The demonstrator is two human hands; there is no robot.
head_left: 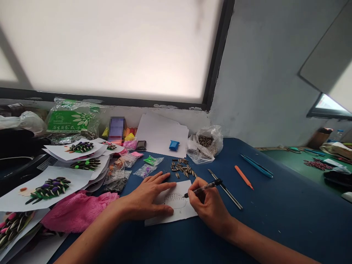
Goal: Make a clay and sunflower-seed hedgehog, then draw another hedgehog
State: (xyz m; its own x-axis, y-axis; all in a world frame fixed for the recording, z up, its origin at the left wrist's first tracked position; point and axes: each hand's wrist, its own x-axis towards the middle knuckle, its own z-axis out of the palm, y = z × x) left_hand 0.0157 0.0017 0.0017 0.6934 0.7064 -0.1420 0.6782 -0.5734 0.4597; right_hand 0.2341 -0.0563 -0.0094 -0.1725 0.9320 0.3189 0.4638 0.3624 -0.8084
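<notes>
A small white sheet of paper (161,219) lies on the blue table in front of me, with a rounded outline and rows of short marks drawn in it. My left hand (150,192) rests flat on the sheet's left part, fingers spread. Gripped in my right hand (209,205) is a black pen (206,187), its tip at the right side of the drawing. Just beyond the sheet lies a loose pile of striped sunflower seeds (183,168).
Left are papers with seed-and-clay figures (51,187), a pink cloth (79,212) and small clay packets (145,170). Behind stand a blue packet (174,145), white sheets (159,128) and a bag of seeds (205,143). Right lie a metallic stick (227,190), an orange marker (244,178) and blue tweezers (257,167).
</notes>
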